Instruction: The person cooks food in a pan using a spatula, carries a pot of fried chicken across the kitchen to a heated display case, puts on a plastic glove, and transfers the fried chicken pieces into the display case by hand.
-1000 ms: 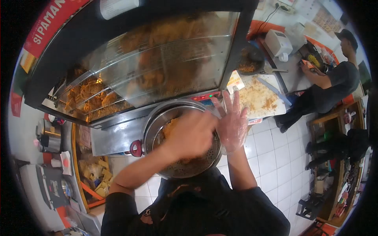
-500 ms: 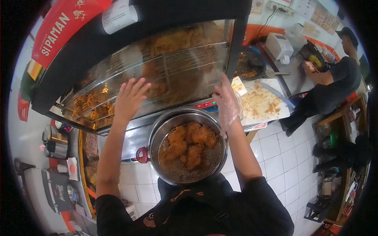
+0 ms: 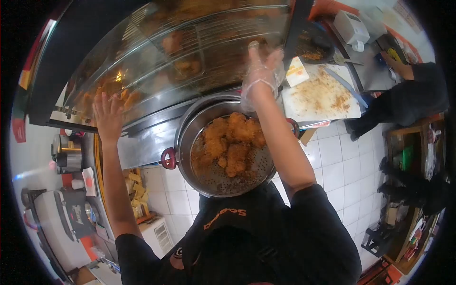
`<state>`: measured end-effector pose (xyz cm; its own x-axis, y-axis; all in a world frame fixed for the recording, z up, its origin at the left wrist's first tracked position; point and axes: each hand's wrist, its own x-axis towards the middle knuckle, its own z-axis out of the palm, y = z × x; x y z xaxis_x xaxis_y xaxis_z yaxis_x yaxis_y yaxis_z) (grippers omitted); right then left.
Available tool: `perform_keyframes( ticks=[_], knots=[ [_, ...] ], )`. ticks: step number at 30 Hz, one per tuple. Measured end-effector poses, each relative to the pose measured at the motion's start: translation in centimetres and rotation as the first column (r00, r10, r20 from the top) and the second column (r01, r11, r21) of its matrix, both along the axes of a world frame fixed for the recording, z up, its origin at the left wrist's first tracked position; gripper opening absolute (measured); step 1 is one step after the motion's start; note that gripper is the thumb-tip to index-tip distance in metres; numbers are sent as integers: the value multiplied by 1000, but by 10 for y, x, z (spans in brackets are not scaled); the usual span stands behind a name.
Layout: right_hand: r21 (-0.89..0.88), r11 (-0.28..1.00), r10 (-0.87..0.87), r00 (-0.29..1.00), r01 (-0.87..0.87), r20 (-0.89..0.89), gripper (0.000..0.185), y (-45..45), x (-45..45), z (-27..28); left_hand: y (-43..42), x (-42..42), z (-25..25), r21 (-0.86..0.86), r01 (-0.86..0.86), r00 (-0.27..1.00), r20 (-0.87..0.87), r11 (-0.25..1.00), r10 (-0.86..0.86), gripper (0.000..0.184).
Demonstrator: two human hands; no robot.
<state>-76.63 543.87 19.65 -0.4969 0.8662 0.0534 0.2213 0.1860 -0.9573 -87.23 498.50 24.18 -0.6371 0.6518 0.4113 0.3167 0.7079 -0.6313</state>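
Note:
My bare left hand [image 3: 108, 111] has its fingers spread against or just before the lower left of the glass display case [image 3: 156, 80]. My right hand [image 3: 263, 71], in a clear plastic glove, is raised at the right part of the glass with its fingers apart and holds nothing; whether it touches the glass is unclear. Fried chicken [image 3: 232, 142] shows through the glass and also lies as several browned pieces in a round metal pot [image 3: 185, 161] with a perforated insert and red handles, close in front of my body.
A white board [image 3: 323, 97] with crumbs and a knife [image 3: 346, 85] lies right of the case. Behind it is a dark pan [image 3: 313, 45]. A co-worker in black [image 3: 403, 102] stands at the right counter. A rice cooker [image 3: 69, 152] stands at left.
My left hand has moved left and down along the case front. My right hand has risen slightly and moved a little left. The view has shifted, and the case looks closer.

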Motion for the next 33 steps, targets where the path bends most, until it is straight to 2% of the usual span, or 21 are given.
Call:
perform_keyframes(
  ticks=[2,5,8,11,12,15,18,21,23,26,28,29,30,31,32,33],
  knots=[
    [-193,975,104,994,-108,-30,97,-4,14,28,-12,4,0,-46,-121,991,54,992,124,51],
    [-146,989,-25,991,6,-132,91,-5,-2,3,-11,22,3,186,-21,1000,7,982,20,54],
    [-255,966,-28,954,-51,-297,87,2,-12,-14,16,60,26,419,-130,974,224,899,37,58],
    [-349,916,28,902,-195,-431,86,-10,-4,10,30,82,29,584,-127,957,286,802,-56,60],
    [-377,890,56,882,-256,-468,86,-19,3,21,39,90,31,590,-107,952,293,800,-90,60],
    [-306,928,133,958,-211,-255,83,-52,16,37,65,108,30,595,-75,934,323,800,-153,58],
    [-151,908,379,920,-390,-97,83,-76,12,23,82,116,12,617,-95,922,351,781,-165,51],
    [-71,782,622,768,-619,149,85,-90,7,28,89,120,-13,693,-145,899,390,706,-199,44],
    [-192,594,780,618,-781,-100,76,-90,4,13,91,125,-17,716,-237,869,458,657,-185,39],
    [-294,487,818,547,-822,-175,67,-91,-4,-8,94,127,-12,698,-235,873,457,676,-168,35],
    [-296,572,801,599,-765,3,68,-93,-2,12,105,125,-7,657,-49,929,306,752,-206,36],
    [-237,588,809,570,-773,148,76,-100,-4,20,114,121,-2,620,43,946,228,783,-233,37],
    [-93,555,821,527,-826,218,75,-113,-8,16,129,112,10,590,123,928,217,798,-303,40],
    [47,496,823,487,-867,293,73,-134,-12,6,142,103,21,557,199,905,211,807,-369,43],
    [181,421,809,458,-889,368,72,-150,-15,-4,156,95,26,502,217,920,182,838,-347,47],
    [208,363,858,413,-908,306,73,-156,-23,-13,164,88,28,444,232,933,151,866,-327,52]
  ],
)
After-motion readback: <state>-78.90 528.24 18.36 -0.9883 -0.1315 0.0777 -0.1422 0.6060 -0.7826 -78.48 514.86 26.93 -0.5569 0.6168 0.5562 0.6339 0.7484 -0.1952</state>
